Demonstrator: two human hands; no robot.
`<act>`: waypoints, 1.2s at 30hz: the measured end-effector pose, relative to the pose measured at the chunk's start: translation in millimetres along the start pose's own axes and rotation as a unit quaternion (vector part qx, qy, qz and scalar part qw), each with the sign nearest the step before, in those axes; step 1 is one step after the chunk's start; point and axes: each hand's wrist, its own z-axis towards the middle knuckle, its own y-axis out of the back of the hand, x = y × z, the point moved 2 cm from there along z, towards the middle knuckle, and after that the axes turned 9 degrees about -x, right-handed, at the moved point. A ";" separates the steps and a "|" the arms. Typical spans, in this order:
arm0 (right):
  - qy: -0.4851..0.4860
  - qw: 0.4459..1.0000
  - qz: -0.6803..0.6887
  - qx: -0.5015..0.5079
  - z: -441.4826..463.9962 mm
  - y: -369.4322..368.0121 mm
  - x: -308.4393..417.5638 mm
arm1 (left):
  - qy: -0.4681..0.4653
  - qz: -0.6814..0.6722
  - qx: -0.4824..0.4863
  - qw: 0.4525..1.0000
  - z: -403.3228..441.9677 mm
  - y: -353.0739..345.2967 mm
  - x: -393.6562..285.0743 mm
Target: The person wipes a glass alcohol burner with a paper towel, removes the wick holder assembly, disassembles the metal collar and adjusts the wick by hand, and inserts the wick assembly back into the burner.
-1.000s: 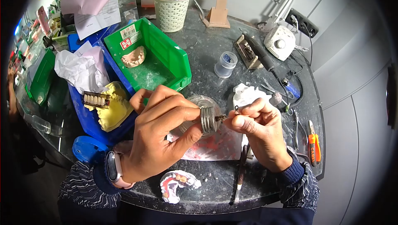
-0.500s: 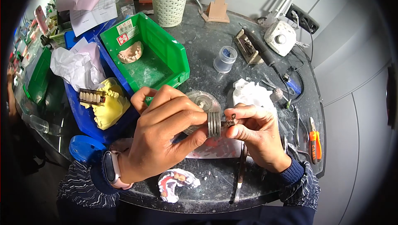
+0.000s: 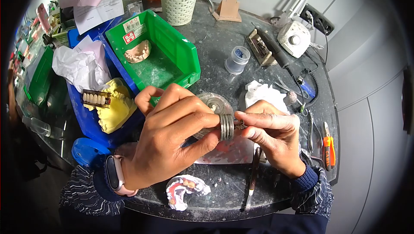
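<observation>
My left hand [image 3: 172, 137] pinches a ridged, cap-like metal piece [image 3: 227, 127] between thumb and fingers, held sideways above the bench. At its right end, the thumb and index finger of my right hand [image 3: 276, 141] close on a small dark fitting [image 3: 242, 124], partly hidden by the fingertips. Just behind the metal piece stands a round clear glass container [image 3: 219, 100], its near part covered by my left hand. Below my hands lies a stained white sheet [image 3: 228, 153]. A white dental cast [image 3: 183, 191] with pink wax and teeth rests near the front edge, left of a thin dark-handled tool [image 3: 253, 176].
A green bin [image 3: 172, 57] holds a beige dental cast [image 3: 138, 52]. In the blue bin [image 3: 86, 120] are crumpled paper and a yellow cast [image 3: 114, 111]. Rightward are white crumpled material [image 3: 263, 96], orange pliers [image 3: 328, 148] and a corded handpiece [image 3: 271, 46]. A small clear jar [image 3: 237, 60] stands behind.
My right index finger has straightened and my right hand has turned slightly around the dark fitting. The metal piece sits a little further right. The camera view has shifted slightly.
</observation>
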 end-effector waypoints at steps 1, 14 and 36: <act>0.012 1.000 -0.013 0.000 0.3 0.2 -0.2 | -0.002 -0.001 0.001 1.000 0.3 0.0 -0.2; 0.066 0.996 -0.062 0.020 4.5 2.4 1.1 | -0.016 -0.007 0.000 1.000 1.3 -1.7 3.6; 0.279 0.942 -0.185 0.005 -4.1 0.8 14.6 | -0.009 -0.045 0.015 0.999 0.2 -3.3 7.3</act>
